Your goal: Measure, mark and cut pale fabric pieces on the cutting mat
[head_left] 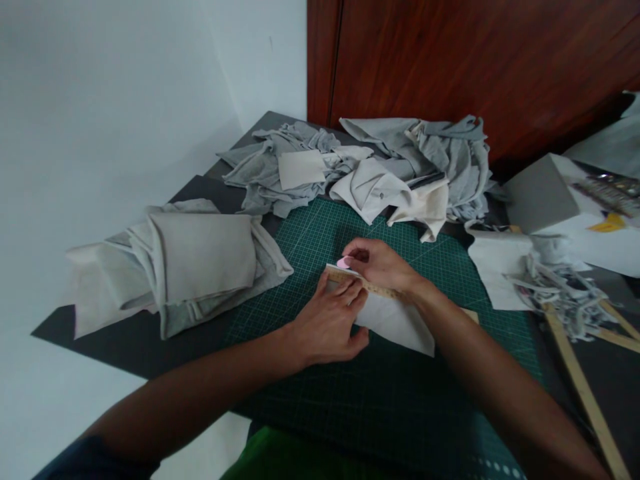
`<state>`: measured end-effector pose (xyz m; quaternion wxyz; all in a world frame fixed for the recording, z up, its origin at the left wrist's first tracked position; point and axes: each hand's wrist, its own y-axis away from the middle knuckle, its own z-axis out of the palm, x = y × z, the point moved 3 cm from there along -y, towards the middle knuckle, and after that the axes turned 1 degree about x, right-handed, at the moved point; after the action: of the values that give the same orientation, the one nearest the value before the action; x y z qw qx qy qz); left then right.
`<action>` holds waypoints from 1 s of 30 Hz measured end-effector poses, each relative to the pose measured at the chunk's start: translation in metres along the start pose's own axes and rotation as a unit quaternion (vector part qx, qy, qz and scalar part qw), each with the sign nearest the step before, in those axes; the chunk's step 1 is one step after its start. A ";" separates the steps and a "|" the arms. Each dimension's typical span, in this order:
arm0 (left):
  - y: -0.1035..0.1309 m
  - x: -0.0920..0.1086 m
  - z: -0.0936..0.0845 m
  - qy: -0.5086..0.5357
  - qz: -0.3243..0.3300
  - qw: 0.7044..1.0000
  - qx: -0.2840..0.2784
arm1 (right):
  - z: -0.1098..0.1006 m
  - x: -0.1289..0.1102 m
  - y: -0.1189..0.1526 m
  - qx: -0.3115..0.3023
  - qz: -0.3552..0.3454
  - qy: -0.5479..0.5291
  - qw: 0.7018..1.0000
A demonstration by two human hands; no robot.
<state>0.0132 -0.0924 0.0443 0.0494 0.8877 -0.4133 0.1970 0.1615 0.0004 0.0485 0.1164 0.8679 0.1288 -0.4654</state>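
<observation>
A pale grey fabric piece [400,323] lies on the green cutting mat [320,240]. A wooden ruler [373,287] rests across its far edge. My left hand [327,327] presses flat on the ruler's left end and the fabric. My right hand [383,265] pinches a small pink chalk [344,262] at the ruler's far-left edge, touching the fabric corner.
A folded stack of beige-grey cloth [185,267] sits left of the mat. Crumpled grey fabric piles [400,167] lie at the back. On the right stand a grey box [540,193], fabric scraps [555,287] and long wooden sticks [585,393]. A wooden cabinet [475,60] stands behind.
</observation>
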 end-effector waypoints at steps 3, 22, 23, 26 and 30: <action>0.000 0.000 -0.002 0.000 0.001 1.000 -0.003 | 0.008 -0.005 -0.008 0.012 -0.020 0.019 1.000; -0.001 0.001 -0.002 0.002 -0.004 1.000 -0.007 | 0.012 -0.010 -0.006 0.028 -0.072 0.076 0.994; -0.001 0.001 -0.001 0.004 -0.004 1.000 -0.006 | 0.011 -0.010 -0.006 0.032 -0.070 0.076 0.994; -0.001 0.001 -0.001 0.008 -0.007 1.000 -0.007 | 0.015 -0.013 -0.008 0.032 -0.067 0.067 0.995; -0.002 0.001 -0.002 0.005 -0.011 1.000 -0.009 | 0.016 -0.016 -0.006 0.030 -0.069 0.066 0.995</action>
<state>0.0145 -0.0917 0.0464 0.0620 0.8907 -0.4049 0.1973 0.1384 -0.0009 0.0532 0.0491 0.8886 0.1820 -0.4181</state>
